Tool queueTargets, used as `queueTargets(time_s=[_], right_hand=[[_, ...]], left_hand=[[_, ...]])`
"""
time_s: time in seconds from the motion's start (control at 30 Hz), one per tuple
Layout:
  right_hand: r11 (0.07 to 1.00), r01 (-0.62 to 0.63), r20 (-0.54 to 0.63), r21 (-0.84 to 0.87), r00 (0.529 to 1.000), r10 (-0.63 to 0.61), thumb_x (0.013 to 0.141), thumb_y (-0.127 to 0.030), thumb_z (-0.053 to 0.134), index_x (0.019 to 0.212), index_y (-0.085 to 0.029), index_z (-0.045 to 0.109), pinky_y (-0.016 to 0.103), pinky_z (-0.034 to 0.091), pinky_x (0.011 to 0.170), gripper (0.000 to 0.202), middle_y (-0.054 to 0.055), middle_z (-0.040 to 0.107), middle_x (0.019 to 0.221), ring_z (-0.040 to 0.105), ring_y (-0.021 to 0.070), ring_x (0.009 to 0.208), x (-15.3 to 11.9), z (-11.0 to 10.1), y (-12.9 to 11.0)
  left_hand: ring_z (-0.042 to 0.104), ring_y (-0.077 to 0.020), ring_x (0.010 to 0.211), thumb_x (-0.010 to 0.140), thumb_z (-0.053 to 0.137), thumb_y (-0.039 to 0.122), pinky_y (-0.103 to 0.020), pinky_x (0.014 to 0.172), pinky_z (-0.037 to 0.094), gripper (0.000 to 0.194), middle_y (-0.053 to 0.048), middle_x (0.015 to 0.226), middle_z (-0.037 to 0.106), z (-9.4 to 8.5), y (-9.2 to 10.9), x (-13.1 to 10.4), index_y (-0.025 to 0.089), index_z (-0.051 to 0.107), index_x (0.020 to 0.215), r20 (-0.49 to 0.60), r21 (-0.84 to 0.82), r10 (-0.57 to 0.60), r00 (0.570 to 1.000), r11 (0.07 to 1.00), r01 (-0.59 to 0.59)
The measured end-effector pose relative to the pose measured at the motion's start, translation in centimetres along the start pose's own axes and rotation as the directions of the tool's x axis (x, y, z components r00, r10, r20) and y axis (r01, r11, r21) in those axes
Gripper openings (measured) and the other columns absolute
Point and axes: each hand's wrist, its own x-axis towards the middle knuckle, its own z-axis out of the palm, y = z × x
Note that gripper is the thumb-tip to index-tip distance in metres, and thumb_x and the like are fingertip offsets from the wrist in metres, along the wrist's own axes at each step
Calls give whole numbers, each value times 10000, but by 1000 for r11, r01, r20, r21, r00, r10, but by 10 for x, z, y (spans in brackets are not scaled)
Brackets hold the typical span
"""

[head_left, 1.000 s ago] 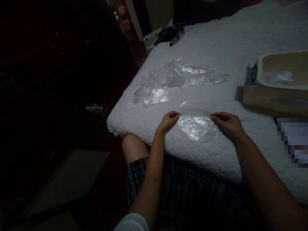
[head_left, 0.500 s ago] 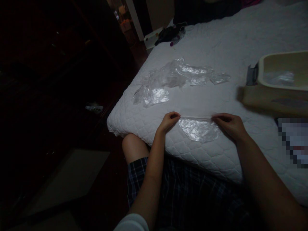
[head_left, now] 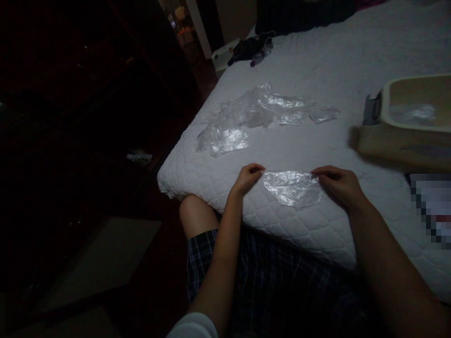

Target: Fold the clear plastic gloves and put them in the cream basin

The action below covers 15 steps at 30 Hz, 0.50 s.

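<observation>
A clear plastic bag [head_left: 293,188] is stretched between my two hands, low over the near part of a white quilted bed [head_left: 282,145]. My left hand [head_left: 249,176] pinches its upper left corner. At the upper right corner, my right hand [head_left: 338,184] grips the same edge between thumb and fingers. The bag's lower part hangs toward me, crinkled and shiny, narrowing at the bottom. Beyond my hands lies a loose pile of clear plastic bags [head_left: 253,110], spread across the bed from left to right.
To the right stands a beige bin [head_left: 387,145] with clear plastic inside. A flat item [head_left: 431,202], blurred out, lies below it. A bottle with a purple cap [head_left: 259,60] and dark cloth [head_left: 243,49] are at the far left corner. Dark floor borders the bed's left side.
The pale, see-through upper part of the bag that stood above my hands no longer shows; the top edge now runs straight between them. Both hands keep their grip, nearly unmoved.
</observation>
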Motion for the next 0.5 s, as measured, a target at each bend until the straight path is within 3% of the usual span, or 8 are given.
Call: queueTargets(time_s=[0.2, 0.33, 0.43, 0.5], right_hand=[[999, 45, 5, -29, 999, -45, 691, -312, 644, 783, -209, 710, 379, 483, 863, 152, 59, 719, 878, 640, 219, 861, 2, 1, 0], [995, 91, -103, -40, 990, -95, 728, -285, 575, 837, -206, 701, 379, 511, 829, 184, 74, 706, 948, 651, 221, 868, 0, 3, -1], [953, 253, -241, -167, 926, -289, 797, -299, 512, 956, -179, 699, 386, 526, 810, 273, 121, 685, 1045, 656, 242, 919, -8, 4, -4], [867, 377, -225, -326, 860, -459, 826, -328, 493, 1078, -176, 679, 416, 506, 893, 349, 140, 666, 1145, 630, 269, 1047, -15, 6, -7]], left_hand=[[536, -92, 700, 657, 666, 111, -235, 713, 392, 112, 9, 743, 635, 1, 0, 0, 149, 684, 761, -23, 2, -11, 1000, 1000, 11], [555, -100, 728, 663, 660, 98, -241, 742, 409, 114, 0, 763, 650, 1, 0, -1, 155, 687, 758, -27, 13, -1, 1000, 1000, 2], [562, -106, 738, 673, 655, 100, -248, 753, 419, 109, -6, 766, 655, 1, 0, -1, 157, 690, 759, -25, 19, 7, 1000, 1000, -6], [563, -107, 737, 671, 654, 98, -251, 751, 420, 107, -10, 765, 656, 1, 0, -1, 154, 690, 755, -29, 16, 10, 1000, 1000, -9]])
